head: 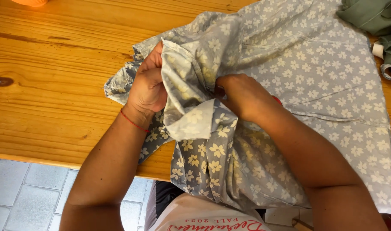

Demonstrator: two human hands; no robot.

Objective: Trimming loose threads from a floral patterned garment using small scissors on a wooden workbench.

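We are working a grey-blue garment with white flowers [298, 64], spread over the wooden worktop [54, 64] with its near edge hanging off toward our lap. We take this garment as our landmark.

Left hand [147, 85]: at the garment's left edge, fingers clenched on a bunched fold of cloth, thumb side up. A thin red thread bracelet [133, 122] sits on that wrist. The fold it holds shows the paler inside face of the fabric, turned outward.

Right hand [242, 96]: near the garment's middle, just beside the left hand, fingers curled in and pinching the same bunched section. The fingertips are buried in cloth, so we cannot tell how deep the grip goes.

Step in hand, as we judge it: a sleeve or opening is being turned or pulled through, both hands gathering the cloth between them. The rest of the garment lies fairly flat beyond the right hand.

The next move, in our judgement, calls for keeping one hand fixed on the fold while the other draws the fabric through, with slack fed from the flat part.

Beyond the garment's far right corner lies a green cloth [370, 17], touching or just overlapping it. A white spool-like thing [378, 50] sits beside that. Below the worktop edge, grey floor tiles [24, 188] show.
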